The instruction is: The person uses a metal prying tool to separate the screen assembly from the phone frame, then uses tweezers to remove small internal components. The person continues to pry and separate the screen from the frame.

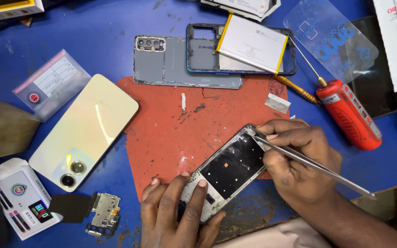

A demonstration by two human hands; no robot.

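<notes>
Phone frame [229, 171], stripped and lying slantwise, rests at the near right corner of the red mat [171, 133] on the blue worktop [106, 41]. Left hand [175, 211] presses its near end flat, fingers spread open on it. Right hand [295, 160] is closed on metal tweezers [309, 163], tips touching the frame's far corner. Beyond the mat's right edge lies a red screwdriver [350, 115].

Under the hands, the phone frame [228, 170] shows a black middle inside a silver rim, on a rust-red mat [175, 133] over the blue desk [102, 27]. Left of them lies a pale gold phone back [84, 131]; right, a red screwdriver [349, 115]; beyond, a grey cover [161, 64].
</notes>
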